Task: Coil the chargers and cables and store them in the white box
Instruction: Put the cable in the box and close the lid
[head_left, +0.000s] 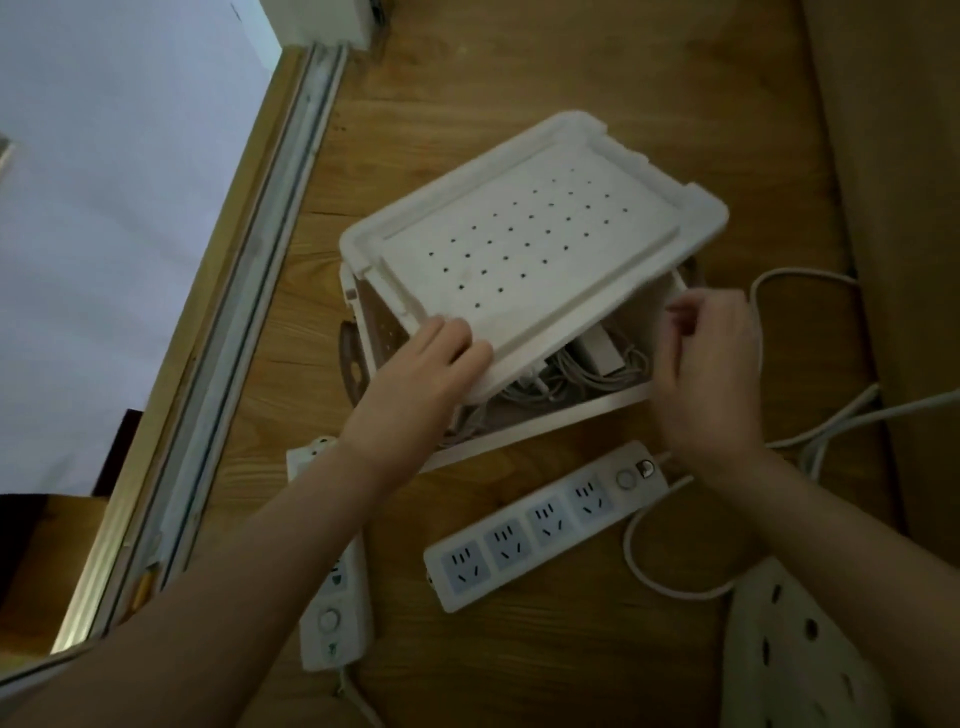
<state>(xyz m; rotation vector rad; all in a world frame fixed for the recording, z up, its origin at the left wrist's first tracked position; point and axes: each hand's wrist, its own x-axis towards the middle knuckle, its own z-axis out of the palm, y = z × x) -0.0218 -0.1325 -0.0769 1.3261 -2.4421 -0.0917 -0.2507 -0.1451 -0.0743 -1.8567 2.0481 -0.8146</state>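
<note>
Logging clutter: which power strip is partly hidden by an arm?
The left power strip, crossed by the left forearm, only its ends showing. The right power strip lies fully in view, four sockets showing.

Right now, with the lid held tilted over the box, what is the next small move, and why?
Probably lower the raised near edge of the perforated lid onto the white box. The left hand holds that edge up, coiled cables and a charger lie inside, and the right hand is at the lid's right side.
</note>
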